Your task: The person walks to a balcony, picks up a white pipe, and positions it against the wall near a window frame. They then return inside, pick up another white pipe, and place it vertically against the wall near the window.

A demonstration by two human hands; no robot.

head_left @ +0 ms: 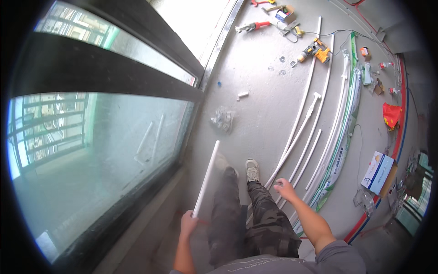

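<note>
Your left hand [187,223] was closed around the white pipe [206,178], near the glass panel [127,132]; your right hand [284,188] hung apart, its grip unclear; a careless turn could knock pipe against glass

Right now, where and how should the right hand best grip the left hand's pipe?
Probably mid-length on the pipe, from the right, where the right hand is: the left hand has its near end, beyond which it runs straight and bare.

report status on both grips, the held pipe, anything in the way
Left grip closed on white pipe. Right grip partly curled, contents unclear. Pipe points forward. Ahead: clear plastic bag past its far end.
</note>
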